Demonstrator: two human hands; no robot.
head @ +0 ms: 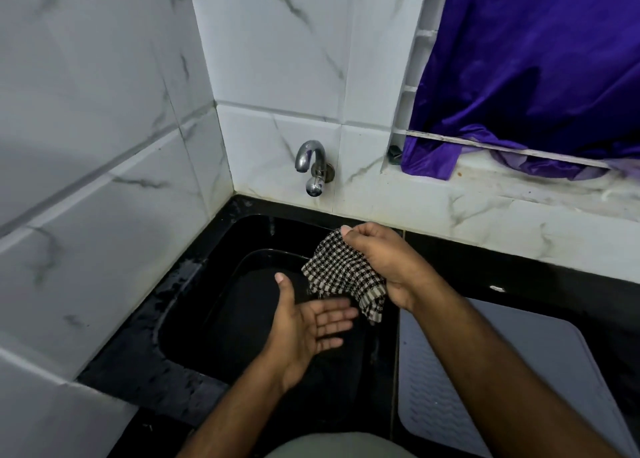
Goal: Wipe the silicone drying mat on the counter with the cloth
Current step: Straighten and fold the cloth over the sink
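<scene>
Cloth [341, 277], checked black and white, hangs bunched from the right hand [381, 267] over the black sink [214, 284], below the wall tap [311, 166]. That hand pinches its upper edge between thumb and curled fingers, and the rest droops in soft folds. The left hand [308, 322] lies palm up just under the lower corner, fingers straight and slightly spread, holding nothing; its fingertips look to be close to the fabric, though I cannot tell whether they touch.

Mat [519, 371], pale grey with ribbed rows, lies flat on the dark counter [554, 277] just beside the sink on the right, partly hidden by the right forearm. No wiping has begun.

As a judgement: the cloth is light and limp, probably damp, since a thin streak beneath it may be dripping water. It will collapse if held by one corner, so gathering it into a pad under the palm should give a firmer wiping face. The mat looks soft and flexible, likely to creep on a wet counter; steadying one edge with the free hand would help.
</scene>
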